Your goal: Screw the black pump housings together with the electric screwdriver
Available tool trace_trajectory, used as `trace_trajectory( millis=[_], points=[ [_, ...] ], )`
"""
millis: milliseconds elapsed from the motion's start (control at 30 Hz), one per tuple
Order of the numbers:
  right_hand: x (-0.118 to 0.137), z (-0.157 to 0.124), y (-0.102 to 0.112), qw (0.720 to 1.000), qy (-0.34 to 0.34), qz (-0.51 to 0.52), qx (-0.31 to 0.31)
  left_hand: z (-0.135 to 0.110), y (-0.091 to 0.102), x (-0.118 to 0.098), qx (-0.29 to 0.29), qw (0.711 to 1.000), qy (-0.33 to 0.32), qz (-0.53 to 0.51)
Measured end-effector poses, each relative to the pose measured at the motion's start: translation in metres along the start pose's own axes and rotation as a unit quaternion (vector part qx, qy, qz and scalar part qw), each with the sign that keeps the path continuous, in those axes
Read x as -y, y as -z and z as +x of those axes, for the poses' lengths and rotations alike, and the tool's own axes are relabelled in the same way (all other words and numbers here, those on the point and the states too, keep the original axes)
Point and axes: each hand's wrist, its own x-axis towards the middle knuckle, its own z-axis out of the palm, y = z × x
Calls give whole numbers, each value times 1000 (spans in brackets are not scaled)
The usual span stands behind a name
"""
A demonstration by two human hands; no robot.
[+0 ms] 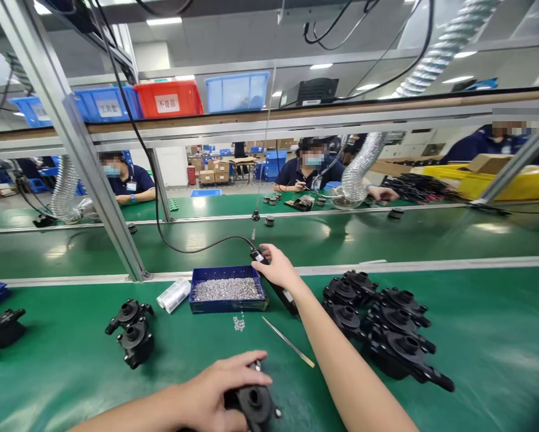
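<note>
The left hand curves over a black pump part near the surface's near edge, index and middle fingers stretched across its top, the rest bent round its side. The right hand has its thumb and fingers closed about a black corded tool, probably a power screwdriver, by the far edge. Its lower end sits partly behind the wrist, so the tip is hard to make out.

Just left of the tool stands a blue tray of small silver pieces, a few spilled in front; a thin rod lies nearby. More black parts crowd the right side, partly behind the right forearm.

The surface is green; beyond its far edge, co-workers sit behind a metal post and shelf.
</note>
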Motion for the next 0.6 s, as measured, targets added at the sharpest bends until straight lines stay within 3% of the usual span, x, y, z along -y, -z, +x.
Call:
trace_trajectory(
  millis=[67,133,200,233,267,333,367,400,500,533,600],
  points=[
    [11,-2,5,998,21,12,-52,-1,6,-2,29,992,-30,123],
    [25,-6,12,993,56,34,-96,-5,9,-5,37,984,-55,163],
    [40,-9,19,986,93,63,-122,-12,13,-7,-36,974,-72,213],
    [47,-12,21,983,108,77,-126,-16,17,-5,-109,959,-68,252],
    [55,-15,23,981,122,88,-122,-21,23,-3,-202,931,-53,299],
    [70,-23,23,980,146,96,-93,-31,43,8,-369,838,-5,403],
    [78,-28,22,981,158,93,-66,-34,55,15,-427,787,28,444],
    [85,-33,21,981,172,85,-33,-37,69,23,-446,750,75,483],
    [100,-45,14,973,215,38,79,-37,99,48,-430,654,227,579],
    [103,-48,11,969,221,19,109,-36,103,53,-400,638,265,602],
    [106,-53,9,961,224,-16,159,-37,99,52,-316,640,305,630]
  ],
)
